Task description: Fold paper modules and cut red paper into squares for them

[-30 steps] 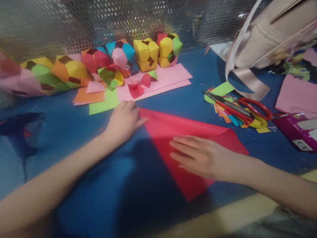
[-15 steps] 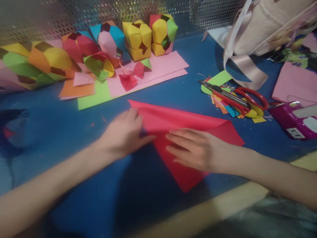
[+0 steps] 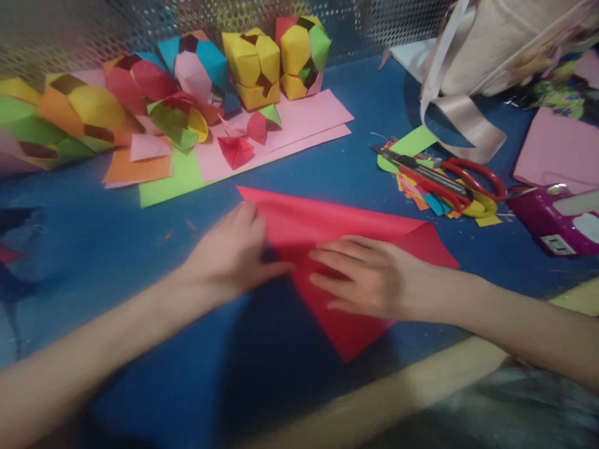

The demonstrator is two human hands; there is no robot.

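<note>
A sheet of red paper (image 3: 322, 218) lies on the blue tabletop, its upper part folded over in a loose curve and a pointed corner towards me. My left hand (image 3: 229, 249) grips the paper's left edge, fingers curled near the upper left corner and thumb reaching right; its fingertips are partly hidden and blurred. Flat across the middle of the sheet lies my right hand (image 3: 360, 277), with fingers stretched out to the left, pressing on the paper.
Folded paper shapes (image 3: 253, 65) line the back by a perforated metal panel. Pink sheets (image 3: 309, 118) lie before them. To the right are a box cutter (image 3: 421, 171), red-handled scissors (image 3: 482, 178), paper scraps (image 3: 412, 190), a purple device with a socket (image 3: 543, 215) and a pale bag (image 3: 496, 50).
The view has shifted slightly, so everything sits a little further left and up. Both hands keep nearly the same place on the red paper.
</note>
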